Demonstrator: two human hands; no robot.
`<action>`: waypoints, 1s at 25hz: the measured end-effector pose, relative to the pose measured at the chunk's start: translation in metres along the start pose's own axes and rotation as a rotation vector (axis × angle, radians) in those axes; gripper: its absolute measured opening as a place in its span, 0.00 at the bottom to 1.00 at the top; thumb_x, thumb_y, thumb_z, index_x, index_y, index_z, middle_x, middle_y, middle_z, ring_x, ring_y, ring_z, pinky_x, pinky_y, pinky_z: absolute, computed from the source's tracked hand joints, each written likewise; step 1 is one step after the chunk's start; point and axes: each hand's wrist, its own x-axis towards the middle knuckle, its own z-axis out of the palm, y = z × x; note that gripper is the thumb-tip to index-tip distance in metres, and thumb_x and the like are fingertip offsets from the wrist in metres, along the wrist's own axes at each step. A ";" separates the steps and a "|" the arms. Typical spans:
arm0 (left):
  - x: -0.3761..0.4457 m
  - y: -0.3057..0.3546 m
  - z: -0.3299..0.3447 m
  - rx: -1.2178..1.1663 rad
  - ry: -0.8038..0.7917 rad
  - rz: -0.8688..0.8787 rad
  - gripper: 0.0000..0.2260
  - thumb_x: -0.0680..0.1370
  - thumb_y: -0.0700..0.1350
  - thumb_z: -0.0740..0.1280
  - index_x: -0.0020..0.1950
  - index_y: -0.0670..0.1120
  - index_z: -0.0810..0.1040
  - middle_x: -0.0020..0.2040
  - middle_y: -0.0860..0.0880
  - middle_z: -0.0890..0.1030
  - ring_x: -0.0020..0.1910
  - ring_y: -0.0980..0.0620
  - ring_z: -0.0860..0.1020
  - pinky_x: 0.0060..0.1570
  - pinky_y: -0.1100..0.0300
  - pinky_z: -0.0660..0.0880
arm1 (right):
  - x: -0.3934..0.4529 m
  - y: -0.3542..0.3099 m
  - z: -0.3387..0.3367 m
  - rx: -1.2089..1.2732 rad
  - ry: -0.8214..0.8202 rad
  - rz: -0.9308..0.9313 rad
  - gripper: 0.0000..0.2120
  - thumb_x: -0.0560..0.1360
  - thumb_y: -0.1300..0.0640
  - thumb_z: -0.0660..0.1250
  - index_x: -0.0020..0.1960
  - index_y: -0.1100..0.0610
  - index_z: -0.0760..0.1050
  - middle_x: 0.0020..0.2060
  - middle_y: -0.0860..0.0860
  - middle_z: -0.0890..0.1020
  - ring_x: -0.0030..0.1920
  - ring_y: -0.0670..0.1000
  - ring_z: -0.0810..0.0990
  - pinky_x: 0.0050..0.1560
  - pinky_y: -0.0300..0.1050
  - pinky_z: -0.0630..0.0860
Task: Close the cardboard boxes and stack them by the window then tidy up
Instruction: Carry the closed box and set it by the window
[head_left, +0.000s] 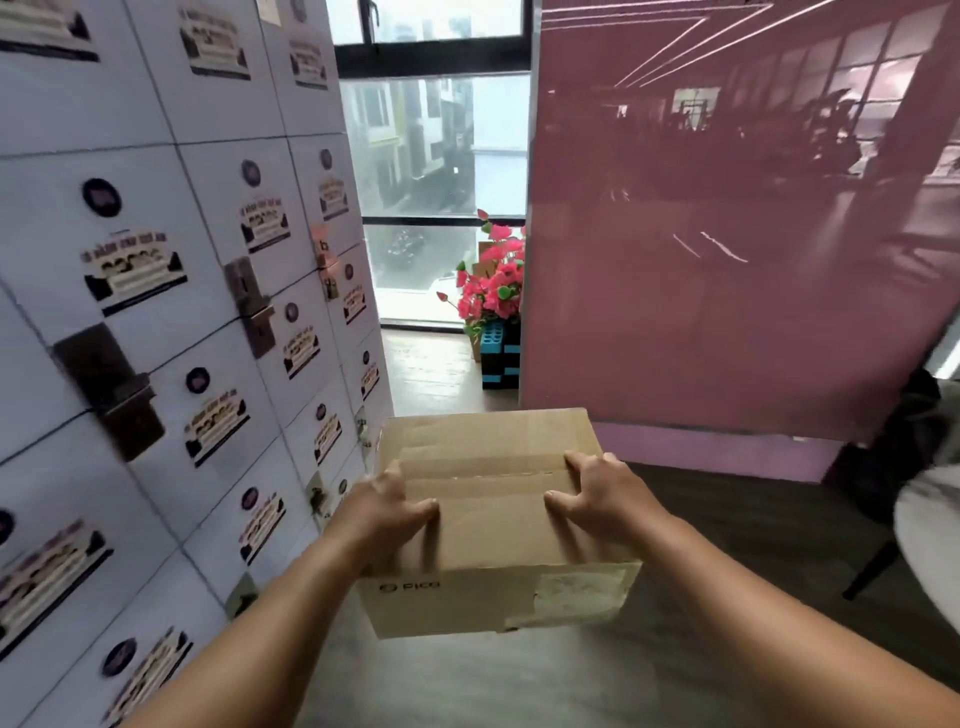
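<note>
Head view is showing both arms reaching toward twelve o'clock, left hand (387, 512) and right hand (597, 493) gripping the closed cardboard box (493, 525), fingers curling over its top.

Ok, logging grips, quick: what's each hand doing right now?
Left hand: grips the left side of the cardboard box.
Right hand: grips the box's right side.
</note>
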 end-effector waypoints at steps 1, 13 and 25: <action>0.027 0.003 -0.003 -0.010 0.002 -0.029 0.21 0.73 0.64 0.69 0.59 0.54 0.72 0.55 0.50 0.79 0.51 0.51 0.79 0.52 0.51 0.81 | 0.034 0.000 -0.005 -0.004 -0.014 -0.019 0.29 0.73 0.35 0.67 0.68 0.49 0.71 0.57 0.55 0.75 0.52 0.55 0.76 0.52 0.48 0.75; 0.387 -0.044 -0.042 0.022 0.027 -0.153 0.24 0.74 0.62 0.70 0.64 0.50 0.73 0.61 0.47 0.79 0.56 0.48 0.78 0.55 0.52 0.77 | 0.424 -0.044 0.001 -0.034 -0.081 -0.093 0.30 0.73 0.34 0.67 0.69 0.48 0.71 0.58 0.56 0.77 0.57 0.57 0.77 0.55 0.50 0.74; 0.740 -0.069 -0.064 0.040 -0.021 -0.150 0.24 0.71 0.63 0.69 0.61 0.51 0.72 0.59 0.46 0.79 0.56 0.46 0.77 0.50 0.54 0.74 | 0.760 -0.053 -0.006 0.007 -0.086 -0.046 0.32 0.72 0.35 0.68 0.71 0.48 0.70 0.61 0.57 0.77 0.59 0.58 0.77 0.56 0.48 0.73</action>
